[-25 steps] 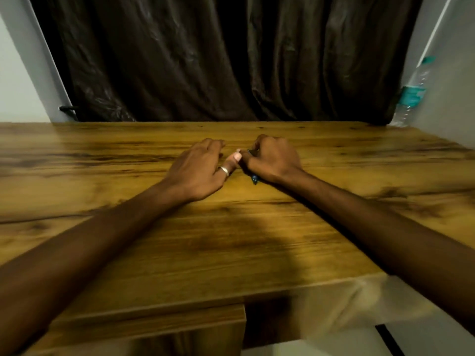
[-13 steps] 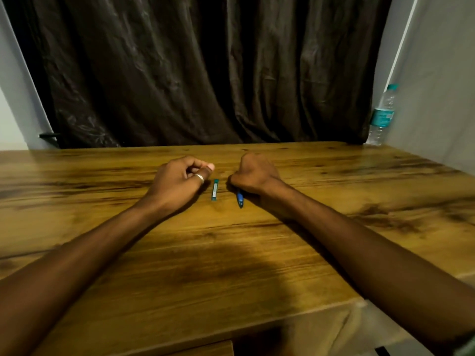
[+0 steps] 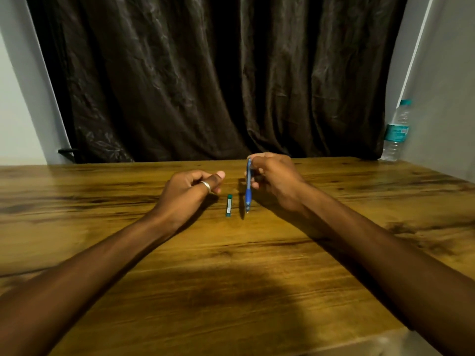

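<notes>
On the table (image 3: 231, 291) a likely light, slippery green lead tube (image 3: 228, 205) lies between the 2 hands, the left hand (image 3: 190, 191) curled, contents unclear, while the right hand (image 3: 276, 181) pinches the stiff blue pencil (image 3: 248, 192) upright by its upper barrel.

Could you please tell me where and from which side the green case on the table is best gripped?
I would pinch the case at mid-length across its two long sides, coming straight down from above with the left hand. It is slim, lies flat on the table running away from the person, and the pencil stands close on its right.
</notes>
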`<control>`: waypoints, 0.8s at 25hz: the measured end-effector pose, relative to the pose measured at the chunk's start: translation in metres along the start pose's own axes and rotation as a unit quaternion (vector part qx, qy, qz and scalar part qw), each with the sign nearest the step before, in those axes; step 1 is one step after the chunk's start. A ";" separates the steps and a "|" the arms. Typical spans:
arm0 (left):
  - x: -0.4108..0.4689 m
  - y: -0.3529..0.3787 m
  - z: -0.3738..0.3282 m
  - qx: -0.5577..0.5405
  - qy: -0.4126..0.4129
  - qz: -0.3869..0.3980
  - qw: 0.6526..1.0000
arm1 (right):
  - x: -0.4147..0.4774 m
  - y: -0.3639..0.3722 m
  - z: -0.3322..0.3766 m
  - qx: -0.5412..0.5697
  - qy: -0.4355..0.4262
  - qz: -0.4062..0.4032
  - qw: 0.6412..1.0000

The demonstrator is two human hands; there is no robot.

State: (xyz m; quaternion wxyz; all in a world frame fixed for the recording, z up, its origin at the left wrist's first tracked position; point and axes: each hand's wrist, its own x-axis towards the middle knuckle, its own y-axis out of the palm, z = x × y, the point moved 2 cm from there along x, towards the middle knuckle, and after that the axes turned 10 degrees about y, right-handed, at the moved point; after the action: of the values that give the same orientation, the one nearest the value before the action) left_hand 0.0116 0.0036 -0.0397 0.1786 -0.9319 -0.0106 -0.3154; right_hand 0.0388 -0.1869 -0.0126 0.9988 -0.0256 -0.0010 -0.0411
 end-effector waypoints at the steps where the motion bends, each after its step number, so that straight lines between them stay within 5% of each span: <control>1: 0.000 0.000 -0.003 -0.006 -0.003 0.000 1.000 | -0.001 0.003 -0.002 0.043 0.009 0.022 0.999; 7: -0.003 0.003 -0.004 -0.054 -0.008 0.026 0.998 | -0.006 0.016 -0.007 0.147 -0.002 0.090 0.985; 14: 0.000 0.004 0.011 -0.076 -0.037 0.017 0.996 | -0.010 0.019 -0.013 0.143 -0.007 0.103 0.984; 20: -0.002 0.001 0.003 0.024 0.004 0.022 0.999 | -0.005 0.014 -0.020 0.118 0.013 0.088 0.989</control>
State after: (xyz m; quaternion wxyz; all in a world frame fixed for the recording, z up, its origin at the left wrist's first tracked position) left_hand 0.0117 0.0035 -0.0437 0.2081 -0.9262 0.0025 -0.3144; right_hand 0.0349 -0.1732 -0.0329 0.9945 0.0929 0.0099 0.0472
